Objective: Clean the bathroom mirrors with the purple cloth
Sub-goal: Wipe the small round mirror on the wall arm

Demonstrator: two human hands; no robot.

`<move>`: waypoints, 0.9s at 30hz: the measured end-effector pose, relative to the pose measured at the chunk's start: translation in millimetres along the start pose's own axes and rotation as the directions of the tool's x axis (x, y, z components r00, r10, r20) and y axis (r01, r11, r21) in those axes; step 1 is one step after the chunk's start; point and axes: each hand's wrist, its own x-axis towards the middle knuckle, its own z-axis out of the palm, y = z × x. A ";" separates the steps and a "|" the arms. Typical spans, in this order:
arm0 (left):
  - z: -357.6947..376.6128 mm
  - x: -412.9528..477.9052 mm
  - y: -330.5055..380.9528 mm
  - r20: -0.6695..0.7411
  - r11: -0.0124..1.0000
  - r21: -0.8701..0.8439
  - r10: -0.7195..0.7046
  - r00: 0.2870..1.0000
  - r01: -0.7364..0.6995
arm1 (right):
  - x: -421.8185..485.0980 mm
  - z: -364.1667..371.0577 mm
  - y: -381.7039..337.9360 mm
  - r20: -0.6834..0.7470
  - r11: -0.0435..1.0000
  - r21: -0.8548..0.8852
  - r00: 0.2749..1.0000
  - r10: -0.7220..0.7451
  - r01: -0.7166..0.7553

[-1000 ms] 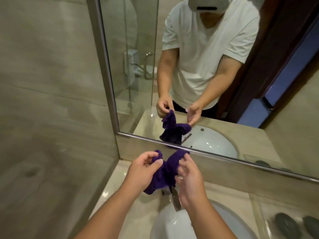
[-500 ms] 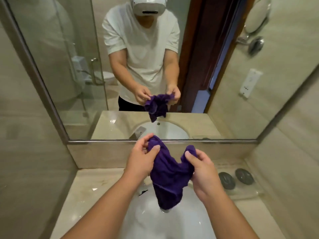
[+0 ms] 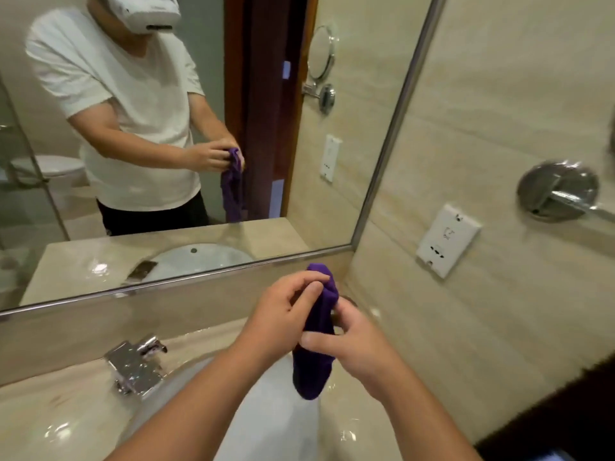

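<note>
The purple cloth [image 3: 316, 331] hangs bunched and long between both hands, above the right side of the white sink [image 3: 266, 420]. My left hand [image 3: 283, 314] pinches its top end. My right hand [image 3: 352, 347] grips it lower down, at its middle. The large wall mirror [image 3: 332, 201] fills the upper left, in a metal frame, and reflects the person holding the cloth. The arm mount [image 3: 559, 193] of a small round mirror is fixed on the right wall; that mirror shows only as a reflection.
A chrome tap [image 3: 136, 364] stands at the sink's back left on the beige counter [image 3: 50, 414]. A white wall socket [image 3: 446, 241] sits on the right tiled wall. A dark edge [image 3: 549, 410] runs along the lower right.
The view has swung right, toward the side wall. The cloth, spread between the hands before, is now gathered into a narrow bundle with the hands close together.
</note>
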 end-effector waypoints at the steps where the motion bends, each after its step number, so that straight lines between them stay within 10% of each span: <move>1: 8.9 -1.1 6.0 0.008 1.000 0.012 0.005 1.000 -0.005 | -6.2 -4.0 1.8 -0.062 0.999 -0.043 0.998 -0.006 0.003; 13: 115.2 -35.6 60.8 0.366 0.930 -0.228 -0.194 0.910 0.290 | -73.2 -104.1 -42.5 -0.424 0.753 0.627 0.899 0.114 0.200; 20: 166.1 -30.2 123.5 0.211 0.938 -0.299 -0.113 0.971 0.174 | -117.5 -146.1 -60.8 -0.710 0.957 -0.289 0.665 -0.232 0.025; 24: 189.6 -32.8 166.5 0.418 0.886 -0.415 -0.017 0.909 0.207 | -135.4 -152.4 -65.0 -0.649 0.963 -0.254 0.724 -0.235 0.085; 27: 204.6 -32.1 188.8 0.565 0.907 -0.381 0.073 0.822 0.181 | -144.1 -165.5 -77.0 -0.732 0.942 -0.283 0.595 -0.333 0.179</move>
